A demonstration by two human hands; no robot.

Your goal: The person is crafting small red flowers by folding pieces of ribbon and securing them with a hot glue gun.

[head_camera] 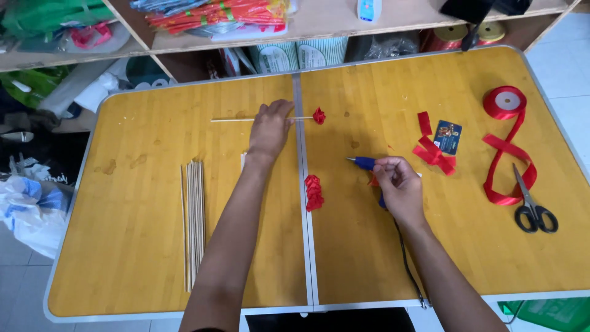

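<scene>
Thin pale wooden skewer (246, 120) tipped with small red ribbon rosette (318, 115), lying mid-table under the left hand (270, 129), fingers flat; light, snappable, best gripped mid-shaft; right hand (399, 187) clenched around blue glue gun (367, 163).

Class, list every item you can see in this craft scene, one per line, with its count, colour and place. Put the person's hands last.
folding table: one, yellow-brown top, fills the view
stick with ribbon rose: one, pale stick, red rose, far centre, under the left hand
bundle of sticks: one, pale wood, left side
folded ribbon piece: one, red, centre seam
glue gun: one, blue, in the right hand
ribbon scraps: a few, red, right of centre
card: one, dark blue, beside the scraps
ribbon roll: one, red, far right, its tail trailing
scissors: one, black handles, right edge
shelf: one, wooden, behind the table
left hand: pressing the stick
right hand: gripping the glue gun
</scene>
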